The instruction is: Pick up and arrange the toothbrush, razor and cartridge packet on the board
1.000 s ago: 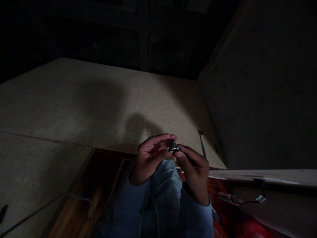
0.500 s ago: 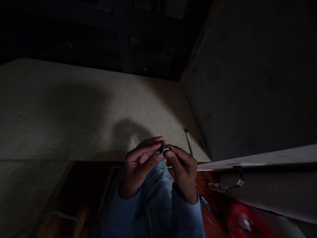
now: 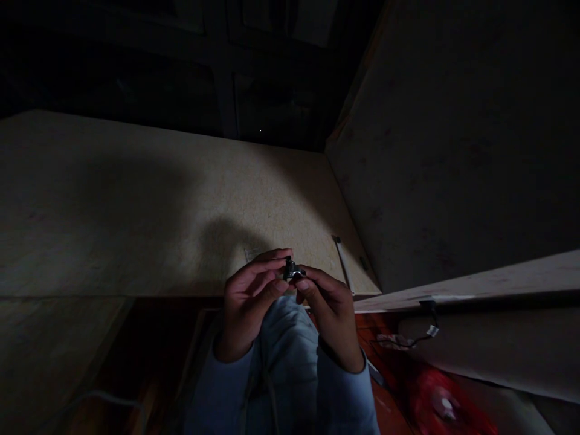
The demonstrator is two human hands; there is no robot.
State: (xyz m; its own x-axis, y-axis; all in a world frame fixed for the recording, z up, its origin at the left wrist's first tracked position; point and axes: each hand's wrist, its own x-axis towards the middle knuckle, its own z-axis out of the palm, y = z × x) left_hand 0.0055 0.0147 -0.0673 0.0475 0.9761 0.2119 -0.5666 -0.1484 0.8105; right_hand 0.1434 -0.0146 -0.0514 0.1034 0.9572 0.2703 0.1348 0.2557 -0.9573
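A small dark metal piece (image 3: 291, 270) with a shiny curved part is held between both hands, over the near edge of the pale tabletop. My left hand (image 3: 251, 296) grips its left end between the thumb and the fingers. On the other side, the thumb and index finger of my right hand (image 3: 332, 305) pinch its shiny right end. The picture is too dark to tell exactly what kind of part it is. Just behind my left fingers lies a small clear, plastic-looking scrap (image 3: 251, 253) on the tabletop.
A thin white stick with a dark end (image 3: 344, 263) lies on the tabletop (image 3: 272, 199) at right, near a small dark object (image 3: 364, 263). A wall-like panel (image 3: 453, 151) rises on the right. Below it are a black cable (image 3: 414, 344) and a red bag (image 3: 446, 399).
Both hands keep hold of the metal piece, which is turned slightly so more of its shiny right end shows. The whole view has shifted a little.
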